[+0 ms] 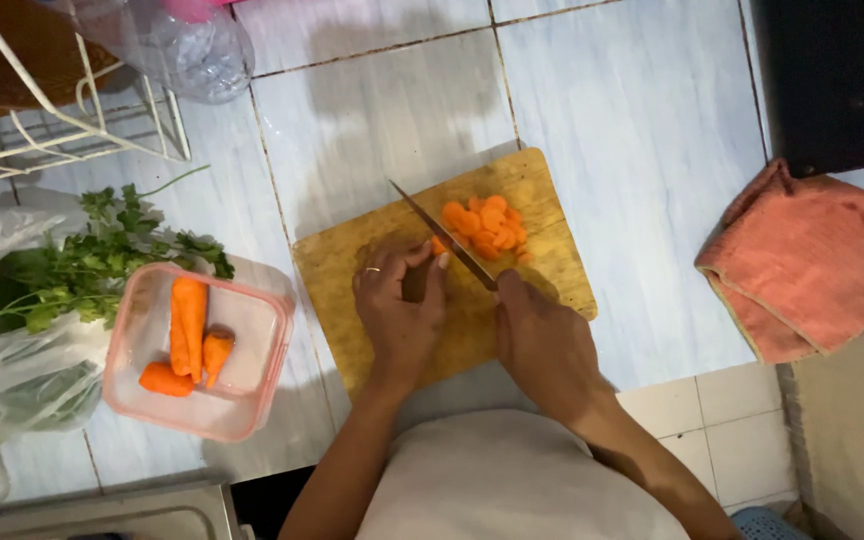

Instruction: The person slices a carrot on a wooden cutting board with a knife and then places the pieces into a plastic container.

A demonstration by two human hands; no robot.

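A wooden cutting board lies on the tiled counter. My left hand, with a ring on one finger, presses a carrot piece down on the board; most of the piece is hidden under my fingers. My right hand grips the handle of a knife, whose blade slants up to the left across the carrot's end. A pile of round carrot slices sits just beyond the blade on the board's far side.
A pink-rimmed plastic container with three carrot pieces stands to the left. Leafy herbs and plastic bags lie further left, a white wire rack behind. A salmon cloth lies to the right.
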